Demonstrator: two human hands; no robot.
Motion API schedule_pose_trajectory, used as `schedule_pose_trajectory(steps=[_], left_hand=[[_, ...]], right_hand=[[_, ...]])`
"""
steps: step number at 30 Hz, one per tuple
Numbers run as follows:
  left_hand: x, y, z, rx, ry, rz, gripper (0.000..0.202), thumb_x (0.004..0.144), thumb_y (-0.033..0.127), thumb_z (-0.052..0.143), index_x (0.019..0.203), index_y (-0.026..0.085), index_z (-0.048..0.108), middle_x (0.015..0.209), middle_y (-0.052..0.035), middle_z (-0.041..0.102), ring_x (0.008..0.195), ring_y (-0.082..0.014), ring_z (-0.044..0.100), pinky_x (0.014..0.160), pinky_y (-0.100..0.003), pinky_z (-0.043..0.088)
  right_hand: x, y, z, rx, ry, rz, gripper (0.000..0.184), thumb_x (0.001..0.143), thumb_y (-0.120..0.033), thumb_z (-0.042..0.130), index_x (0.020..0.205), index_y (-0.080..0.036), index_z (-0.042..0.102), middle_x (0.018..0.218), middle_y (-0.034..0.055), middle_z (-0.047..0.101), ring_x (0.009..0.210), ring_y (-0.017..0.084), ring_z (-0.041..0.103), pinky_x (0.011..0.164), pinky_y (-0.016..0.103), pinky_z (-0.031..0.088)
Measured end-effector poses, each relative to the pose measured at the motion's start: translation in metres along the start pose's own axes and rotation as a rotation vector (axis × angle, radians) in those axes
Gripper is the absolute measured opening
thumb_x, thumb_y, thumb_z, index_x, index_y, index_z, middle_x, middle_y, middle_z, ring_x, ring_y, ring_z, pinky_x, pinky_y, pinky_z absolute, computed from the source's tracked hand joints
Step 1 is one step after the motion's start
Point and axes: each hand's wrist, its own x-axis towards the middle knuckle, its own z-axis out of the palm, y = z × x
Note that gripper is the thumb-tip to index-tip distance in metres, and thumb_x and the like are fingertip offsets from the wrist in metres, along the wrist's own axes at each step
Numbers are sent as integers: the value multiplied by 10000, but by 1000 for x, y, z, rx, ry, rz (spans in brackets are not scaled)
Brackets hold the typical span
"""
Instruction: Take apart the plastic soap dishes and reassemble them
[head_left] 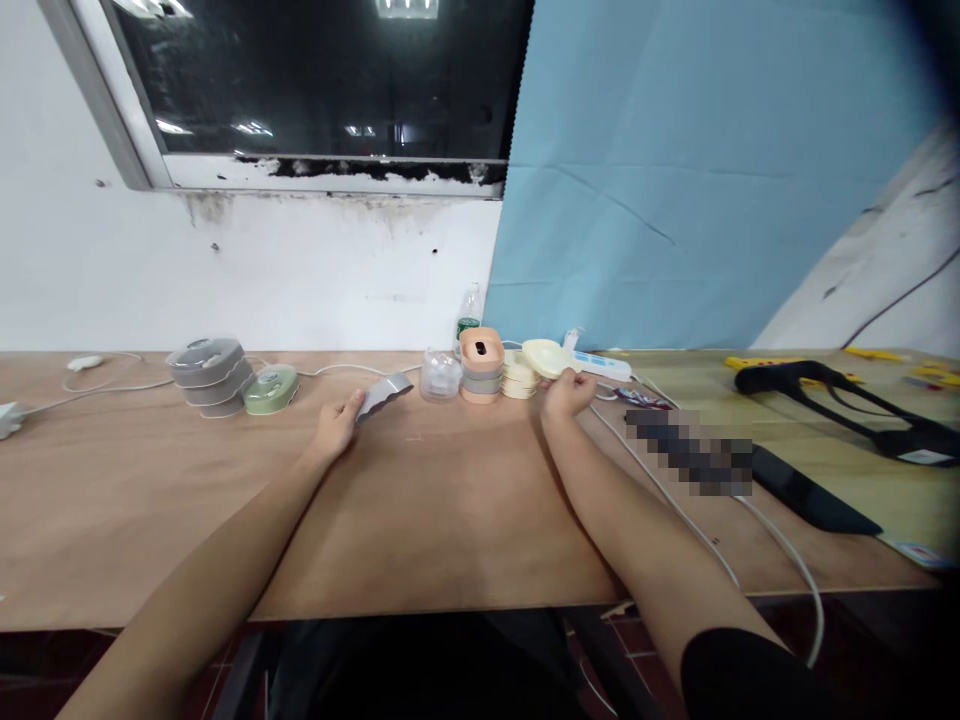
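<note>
My left hand [337, 425] is closed on a flat grey plastic piece with a wavy edge [384, 394], held tilted over the table. My right hand [568, 393] pinches a pale yellow shallow dish [549, 357] by its near edge, just above and beside a stack of similar yellow pieces [518, 376]. Left of that stack stands a pile of orange and grey square pieces [481, 350], the top one with a dark slot. Clear plastic pieces [441, 374] sit beside it. At the left are a grey stack with a translucent lid [210, 375] and a green lidded container [271, 390].
A clear bottle with a green label [470, 308] stands behind the piles. A white power strip [602, 366] lies at the back, with white cables across the table. At right are a dark phone-like slab [814, 490], a black frame with straps [840, 410] and yellow pieces [934, 373].
</note>
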Motion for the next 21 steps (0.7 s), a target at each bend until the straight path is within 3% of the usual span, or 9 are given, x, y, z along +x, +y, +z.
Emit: schedule_pose_trajectory(steps=[6, 11, 16, 21], left_hand=[[-2, 2, -1, 67, 18, 66, 620, 751, 714, 463, 600, 138, 637, 532, -22, 555, 642, -205, 564, 578, -271, 406], [-3, 4, -1, 104, 3, 69, 646, 737, 738, 460, 630, 129, 651, 547, -25, 555, 641, -210, 551, 586, -278, 399], [-3, 4, 0, 149, -27, 120, 660, 775, 725, 411, 620, 123, 634, 561, -20, 541, 613, -188, 525, 579, -273, 380], [-3, 2, 0, 162, -29, 121, 650, 793, 717, 397, 592, 134, 601, 550, -17, 529, 589, -180, 508, 556, -269, 364]], right_hand=[[-3, 10, 5, 5, -101, 19, 330, 797, -437, 531, 1004, -220, 393, 686, -26, 566, 498, 153, 610, 405, 245, 450], [-10, 9, 7, 73, -258, 71, 525, 776, -497, 576, 1158, -201, 370, 635, -42, 575, 456, 144, 580, 418, 246, 461], [-11, 9, 7, 170, -370, 140, 511, 741, -438, 621, 1139, -198, 408, 600, -65, 582, 405, 115, 539, 393, 213, 428], [-12, 9, 7, 161, -429, 114, 460, 716, -383, 633, 1099, -194, 462, 621, -67, 584, 410, 103, 524, 394, 202, 403]])
